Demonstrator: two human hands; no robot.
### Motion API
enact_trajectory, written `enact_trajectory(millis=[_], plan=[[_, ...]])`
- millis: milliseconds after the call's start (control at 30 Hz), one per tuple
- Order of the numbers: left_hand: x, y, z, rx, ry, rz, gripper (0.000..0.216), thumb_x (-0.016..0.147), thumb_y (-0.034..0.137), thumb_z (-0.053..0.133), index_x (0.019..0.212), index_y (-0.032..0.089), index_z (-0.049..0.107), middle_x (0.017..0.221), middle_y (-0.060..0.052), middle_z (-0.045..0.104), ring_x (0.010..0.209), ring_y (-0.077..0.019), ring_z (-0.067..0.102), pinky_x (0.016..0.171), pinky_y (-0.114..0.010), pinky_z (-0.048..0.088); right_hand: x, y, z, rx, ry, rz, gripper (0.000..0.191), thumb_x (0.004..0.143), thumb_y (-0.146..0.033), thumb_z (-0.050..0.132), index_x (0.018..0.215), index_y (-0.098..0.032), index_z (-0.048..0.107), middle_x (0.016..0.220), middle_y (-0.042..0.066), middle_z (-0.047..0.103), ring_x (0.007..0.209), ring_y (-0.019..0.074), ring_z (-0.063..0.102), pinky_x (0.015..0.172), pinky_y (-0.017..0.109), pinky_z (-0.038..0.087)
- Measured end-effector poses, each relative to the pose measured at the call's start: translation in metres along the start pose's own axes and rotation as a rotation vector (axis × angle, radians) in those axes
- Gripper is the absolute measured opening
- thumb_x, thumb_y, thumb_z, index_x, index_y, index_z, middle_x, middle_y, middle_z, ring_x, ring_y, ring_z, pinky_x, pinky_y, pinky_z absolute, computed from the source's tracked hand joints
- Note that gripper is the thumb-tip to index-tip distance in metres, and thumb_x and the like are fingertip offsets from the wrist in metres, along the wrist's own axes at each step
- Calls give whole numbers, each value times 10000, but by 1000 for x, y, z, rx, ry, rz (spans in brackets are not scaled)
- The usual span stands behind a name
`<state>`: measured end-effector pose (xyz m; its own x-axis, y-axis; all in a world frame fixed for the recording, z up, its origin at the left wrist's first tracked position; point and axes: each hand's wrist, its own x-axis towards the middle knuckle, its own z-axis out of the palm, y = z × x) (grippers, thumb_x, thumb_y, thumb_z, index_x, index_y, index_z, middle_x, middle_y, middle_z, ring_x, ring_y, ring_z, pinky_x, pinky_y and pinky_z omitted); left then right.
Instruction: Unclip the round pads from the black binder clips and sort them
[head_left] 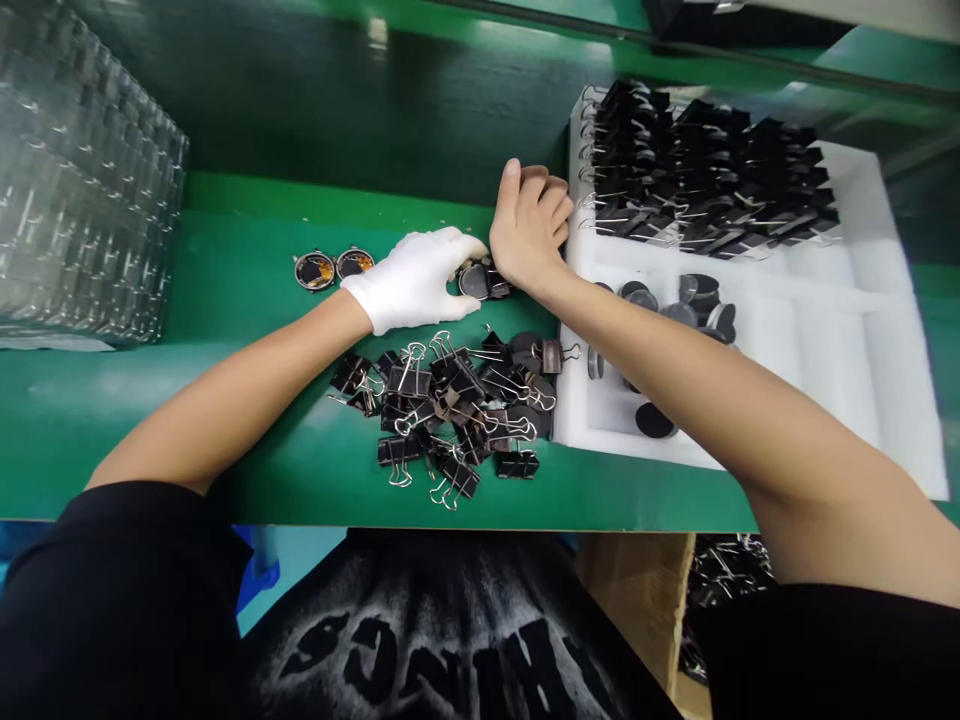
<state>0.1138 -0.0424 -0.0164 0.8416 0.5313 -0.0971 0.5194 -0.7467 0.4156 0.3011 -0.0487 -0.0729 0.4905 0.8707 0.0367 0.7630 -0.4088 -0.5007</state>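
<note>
My left hand [421, 280], in a white glove that leaves the thumb and forefinger tips bare, curls around a small round grey disc-like piece [472, 282]. A black binder clip [497, 284] sits against the right side of that piece. Bare, my right hand [531, 220] is bent back at the wrist with its fingers extended upward, and its heel rests by the clip. Left of the glove lie two round watch cases [313, 270] with black and orange insides. Just below my hands is a heap of loose black binder clips [457, 400], with dark discs at its right side.
A white foam tray [810, 350] on the right holds rows of clipped pieces [705, 170] and several loose dark discs [655, 420]. Stacked clear plastic trays [90, 190] stand at left. Below the green bench [300, 490], a cardboard box [637, 600] contains more clips.
</note>
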Motion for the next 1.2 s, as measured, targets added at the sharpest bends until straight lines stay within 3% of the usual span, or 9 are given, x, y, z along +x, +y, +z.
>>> enact_trajectory(millis=[200, 367, 467, 533, 600, 700, 967, 1100, 1200], plan=[[2, -1, 2, 68, 22, 5, 571, 893, 451, 641, 1391, 172, 639, 1300, -130, 656, 1215, -315, 645, 1039, -408, 496, -10, -17, -11, -15, 19, -31, 719, 1116, -616, 28, 1488, -153, 432, 1509, 231, 364, 1483, 360, 360, 1217, 700, 288], [-2, 11, -5, 185, 52, -81, 431, 891, 492, 615, 1152, 162, 710, 1143, -133, 710, 1067, -335, 707, 922, -411, 527, -39, -46, -85, -206, -67, -335, 604, 1136, -567, 197, 1323, -161, 602, 1345, 184, 563, 1334, 330, 509, 1151, 554, 404], [-8, 13, -11, 312, 60, -229, 626, 922, 685, 558, 1158, 130, 727, 1031, -168, 718, 1013, -399, 712, 920, -506, 529, -65, -56, -137, -347, -452, -479, 502, 1086, -599, 438, 1117, -168, 695, 1118, 123, 686, 1097, 294, 648, 991, 424, 488], [-11, 6, -14, 403, 197, -212, 804, 917, 708, 576, 1438, 97, 619, 1303, -248, 659, 1184, -455, 655, 971, -565, 515, -78, -57, -156, -385, -751, -497, 427, 1030, -556, 592, 1201, -178, 694, 1116, 103, 718, 1024, 272, 682, 893, 366, 495], [-10, -5, -16, 421, 186, 3, 748, 974, 614, 554, 1607, 219, 496, 1616, -213, 459, 1403, -449, 532, 1035, -569, 503, -86, -54, -161, -386, -893, -530, 447, 994, -462, 674, 1354, -199, 643, 1218, 96, 719, 1077, 262, 689, 907, 358, 486], [-6, -21, -18, 414, 58, 220, 588, 1048, 514, 475, 1615, 363, 491, 1686, -89, 415, 1509, -366, 452, 1140, -550, 457, -89, -46, -151, -386, -889, -602, 398, 1002, -368, 640, 1370, -218, 648, 1275, 76, 712, 1192, 267, 673, 984, 379, 461], [-7, -19, -21, 612, 204, 137, 511, 987, 630, 580, 1211, 202, 749, 1264, -166, 687, 1192, -386, 623, 1003, -546, 477, -81, -42, -175, -300, -552, -556, 256, 988, -348, 529, 1081, -184, 703, 1054, 59, 746, 1024, 261, 716, 832, 346, 455], [-5, -21, -10, 562, 265, 197, 559, 998, 595, 585, 1421, 235, 653, 1528, -139, 577, 1345, -378, 574, 1026, -530, 476, -71, -48, -179, -548, -443, -463, 280, 1004, -301, 558, 1148, -132, 728, 1171, 169, 728, 1147, 339, 703, 1062, 495, 457], [-1, -24, -2, 506, 177, 200, 514, 1048, 523, 510, 1473, 257, 624, 1475, -113, 636, 1323, -342, 615, 1033, -512, 484, -61, -52, -157, -644, -522, -453, 269, 1003, -227, 581, 1193, -116, 736, 1222, 200, 716, 1195, 329, 692, 1137, 529, 412]])
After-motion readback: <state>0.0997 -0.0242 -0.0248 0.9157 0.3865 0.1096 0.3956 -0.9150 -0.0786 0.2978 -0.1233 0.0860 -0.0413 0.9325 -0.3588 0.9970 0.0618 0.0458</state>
